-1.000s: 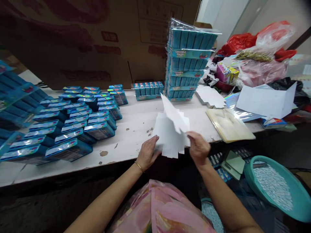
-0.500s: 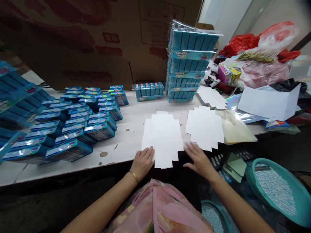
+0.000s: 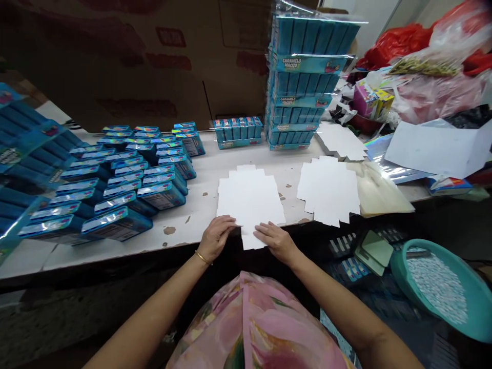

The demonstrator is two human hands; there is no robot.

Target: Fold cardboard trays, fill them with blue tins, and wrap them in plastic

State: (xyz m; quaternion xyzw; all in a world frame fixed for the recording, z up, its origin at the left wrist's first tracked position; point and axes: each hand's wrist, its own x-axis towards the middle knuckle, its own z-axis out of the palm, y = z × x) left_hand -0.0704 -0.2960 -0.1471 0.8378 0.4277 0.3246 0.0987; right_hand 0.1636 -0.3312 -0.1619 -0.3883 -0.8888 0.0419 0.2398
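Note:
A die-cut white cardboard blank [image 3: 249, 197] lies flat near the table's front edge, its front flap reaching over the edge. My left hand [image 3: 217, 237] is at its front left corner, thumb and fingers pinched together on the card's edge. Across the front flap lies my right hand [image 3: 279, 242], fingers stretched out flat on the card, thumb hidden. To the right rests a second pile of white blanks [image 3: 329, 189], apart from both hands.
Rows of small blue boxes [image 3: 161, 195] stand on the left. A tall stack of blue display packs [image 3: 303, 97] and one small display pack [image 3: 239, 134] stand behind. More blanks [image 3: 340, 139] lie at back right. A teal basin [image 3: 476, 312] of small wrapped pieces sits below right.
My right hand has moved left, from the gap between the blanks onto the front flap. My left hand's fingers have gone from lying flat to pinching the card's edge. The view has shifted slightly.

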